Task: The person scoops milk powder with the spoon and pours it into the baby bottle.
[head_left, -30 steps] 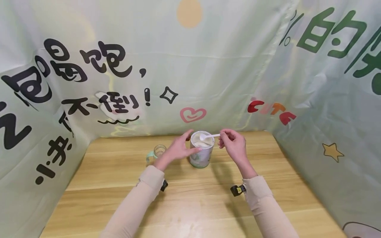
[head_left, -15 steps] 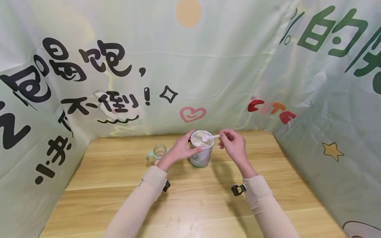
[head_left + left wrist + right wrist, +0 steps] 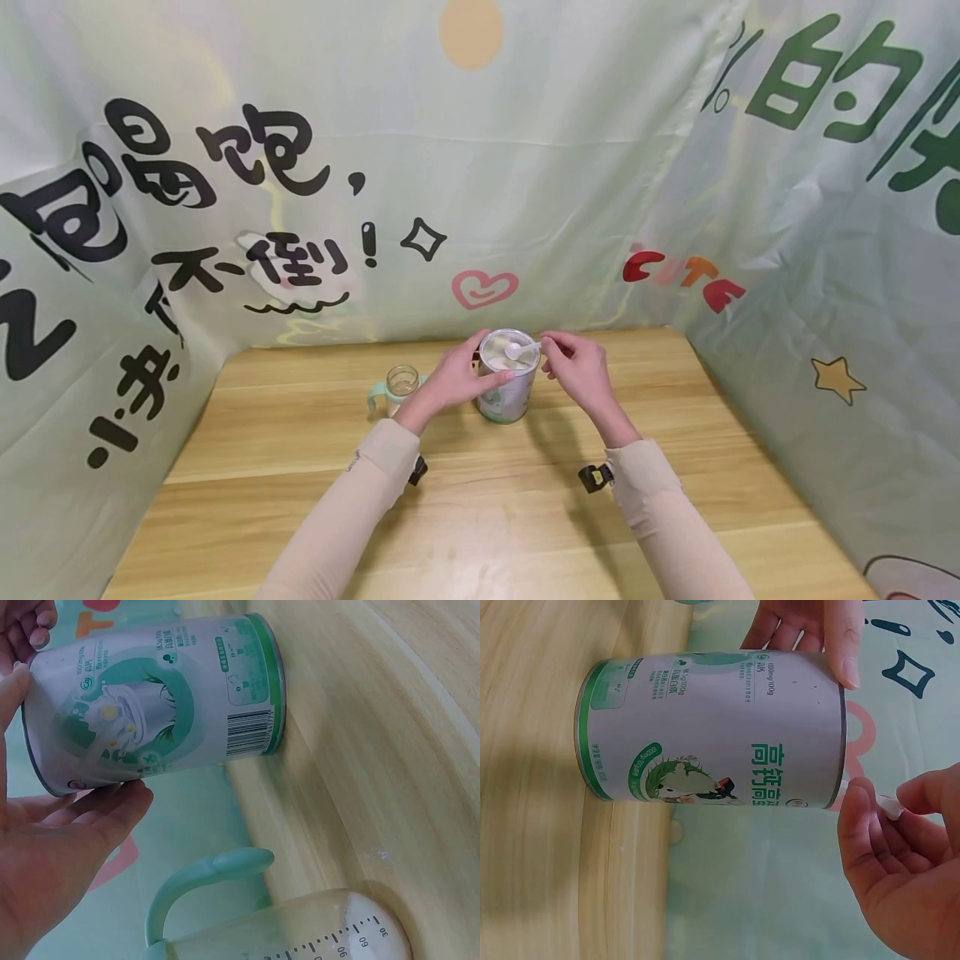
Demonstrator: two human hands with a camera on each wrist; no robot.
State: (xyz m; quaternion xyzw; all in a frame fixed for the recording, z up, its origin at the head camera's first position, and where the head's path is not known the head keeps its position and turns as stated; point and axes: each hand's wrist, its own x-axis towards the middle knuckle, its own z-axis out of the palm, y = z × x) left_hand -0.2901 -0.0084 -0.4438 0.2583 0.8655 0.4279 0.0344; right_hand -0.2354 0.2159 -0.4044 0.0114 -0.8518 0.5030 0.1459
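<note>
An open milk powder can [image 3: 507, 402] stands upright near the back of the table, pale powder [image 3: 498, 363] showing inside its rim. From the left, my left hand [image 3: 456, 375] grips it near the top, thumb in front and fingers behind. My right hand [image 3: 581, 368] pinches the handle of a white scoop [image 3: 513, 351], whose bowl is over the powder within the can's mouth. In the right wrist view only the scoop's handle end [image 3: 890, 807] shows between thumb and fingers. The can's printed side [image 3: 150, 712] faces the left wrist camera.
A baby bottle [image 3: 402, 381] without a cap, with green handles, stands left of the can, behind my left forearm. White contents lie at its bottom [image 3: 379, 930]. A printed cloth [image 3: 525, 208] hangs around the wooden table [image 3: 480, 517] at back and sides.
My right hand has moved left toward the can, bringing the scoop farther over the powder. My left hand has closed in against the can's side.
</note>
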